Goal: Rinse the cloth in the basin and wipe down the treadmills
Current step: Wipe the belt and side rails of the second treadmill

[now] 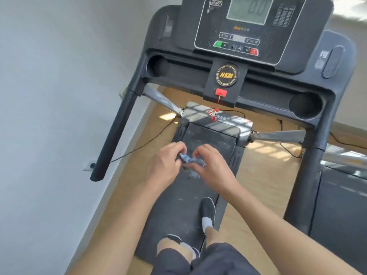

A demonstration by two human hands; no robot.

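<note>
I stand on the belt of a black treadmill (pixel 198 139) and face its console (pixel 248 30). A small crumpled blue-grey cloth (pixel 189 160) is bunched between both hands above the belt. My left hand (pixel 168 163) pinches its left end with curled fingers. My right hand (pixel 212 165) grips its right end, and a bit of cloth hangs below the fingers. The belt under the hands is dusty with pale specks. No basin is in view.
A white wall (pixel 49 116) runs along the left, with a socket and a black cable low down. The left handrail (pixel 115 135) slants down beside me. A second treadmill (pixel 341 195) stands at the right. A red safety key (pixel 220 93) hangs under the console.
</note>
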